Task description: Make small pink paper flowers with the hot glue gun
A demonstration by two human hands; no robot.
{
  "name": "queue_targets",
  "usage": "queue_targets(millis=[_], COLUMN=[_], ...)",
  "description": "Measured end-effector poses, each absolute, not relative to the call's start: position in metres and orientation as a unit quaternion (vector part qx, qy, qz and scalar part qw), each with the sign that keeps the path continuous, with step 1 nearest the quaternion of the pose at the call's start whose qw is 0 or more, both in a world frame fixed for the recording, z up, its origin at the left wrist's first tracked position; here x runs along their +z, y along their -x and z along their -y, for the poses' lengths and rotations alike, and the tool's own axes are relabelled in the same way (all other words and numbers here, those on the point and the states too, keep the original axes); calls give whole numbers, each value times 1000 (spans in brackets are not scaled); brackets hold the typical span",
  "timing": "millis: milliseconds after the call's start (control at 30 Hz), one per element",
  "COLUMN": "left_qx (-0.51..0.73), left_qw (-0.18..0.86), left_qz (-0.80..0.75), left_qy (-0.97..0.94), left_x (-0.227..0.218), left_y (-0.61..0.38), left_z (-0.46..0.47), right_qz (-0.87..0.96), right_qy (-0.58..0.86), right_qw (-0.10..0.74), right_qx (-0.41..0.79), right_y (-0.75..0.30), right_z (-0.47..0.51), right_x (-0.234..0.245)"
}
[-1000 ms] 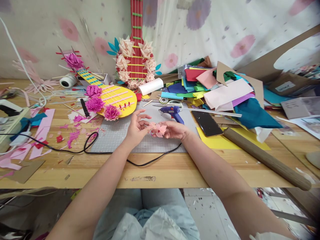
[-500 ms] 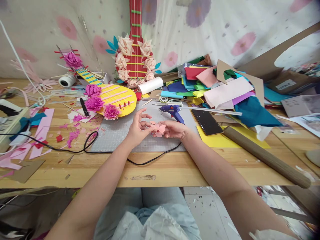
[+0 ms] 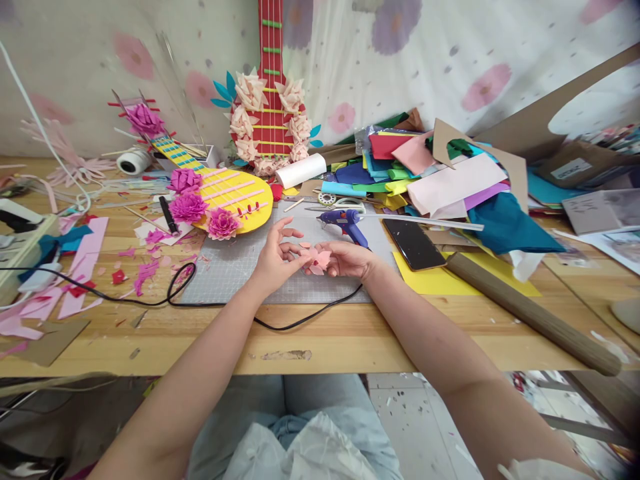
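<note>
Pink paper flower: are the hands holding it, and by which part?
Yes, the pink paper flower is held by its sides: the left hand at its left edge, the right hand at its right. The exact contact is partly hidden.

bare forearms (image 3: 200, 360) | whitish top (image 3: 325, 453) | whitish sleeve edge (image 3: 545, 471) | pale-blue trousers (image 3: 235, 413)

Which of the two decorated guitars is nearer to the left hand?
The yellow guitar with magenta flowers: its body is close to the left hand, whereas the red guitar, with pale peach flowers, stands farther back.
</note>
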State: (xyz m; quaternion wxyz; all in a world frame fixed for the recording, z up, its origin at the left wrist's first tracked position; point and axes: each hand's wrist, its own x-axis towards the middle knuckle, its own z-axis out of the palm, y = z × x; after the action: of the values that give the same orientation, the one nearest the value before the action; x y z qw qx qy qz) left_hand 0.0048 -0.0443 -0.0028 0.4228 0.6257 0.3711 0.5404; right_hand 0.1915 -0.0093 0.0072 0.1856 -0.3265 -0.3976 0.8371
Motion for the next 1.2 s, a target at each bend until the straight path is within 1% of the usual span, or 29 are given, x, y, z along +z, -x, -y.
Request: queue_targets(millis=[333,700,1000,1200], left_qx=[534,528,538,555], left_qw=[479,462,397,428], left_qz=[-369,-383,-404,-389], left_qy=[-590,-601,-624,-598], left_x=[-3,-2,-3,-3], left_y=[-6,-6,-6,-5], left_z=[43,45,44,42], right_qz=[395,399,400,393], right_qy=[330,320,330,331], right_qw=[176,177,183,194], right_qx=[839,841,835,835], right_y=[-191,-191,-190,-190], right_z=[9,9,9,8], right_x=[8,7,7,5])
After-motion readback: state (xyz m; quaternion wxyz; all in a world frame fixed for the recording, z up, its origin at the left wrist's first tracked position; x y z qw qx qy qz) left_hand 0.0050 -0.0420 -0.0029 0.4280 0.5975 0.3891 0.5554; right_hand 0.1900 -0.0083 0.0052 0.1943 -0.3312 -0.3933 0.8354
